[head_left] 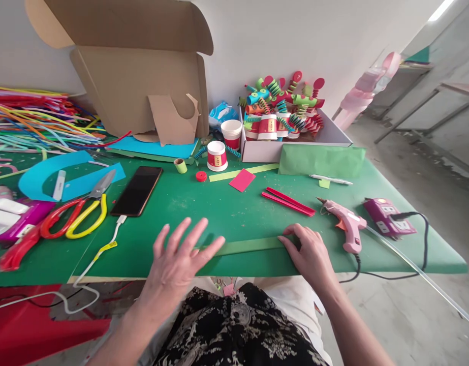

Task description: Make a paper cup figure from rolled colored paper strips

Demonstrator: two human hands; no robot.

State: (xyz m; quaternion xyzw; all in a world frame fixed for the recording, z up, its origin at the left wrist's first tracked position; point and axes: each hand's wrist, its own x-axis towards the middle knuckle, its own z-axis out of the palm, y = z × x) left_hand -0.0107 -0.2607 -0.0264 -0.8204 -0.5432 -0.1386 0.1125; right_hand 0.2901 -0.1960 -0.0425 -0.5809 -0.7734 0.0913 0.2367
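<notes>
A green paper strip (pixel 251 246) lies lengthwise near the front of the green tabletop. At its right end my right hand (pixel 306 254) is closed, thumb and fingers pinching the strip. My left hand (pixel 179 254) is over the left end with fingers spread; whether it touches the paper I cannot tell. Farther back lie two folded red strips (pixel 287 201), a pink-red paper square (pixel 242 180) and a light green strip (pixel 226 174). A pink glue gun (pixel 346 223) rests to the right of my right hand.
Scissors (pixel 85 208) and a phone (pixel 138 190) on a white cable lie left. A paper-cup figure (pixel 217 156) stands behind, before a box (pixel 260 151) of similar figures. A purple power block (pixel 388 218) sits right, near a clear glue stick (pixel 417 272). Pipe cleaners (pixel 39 122) pile up far left.
</notes>
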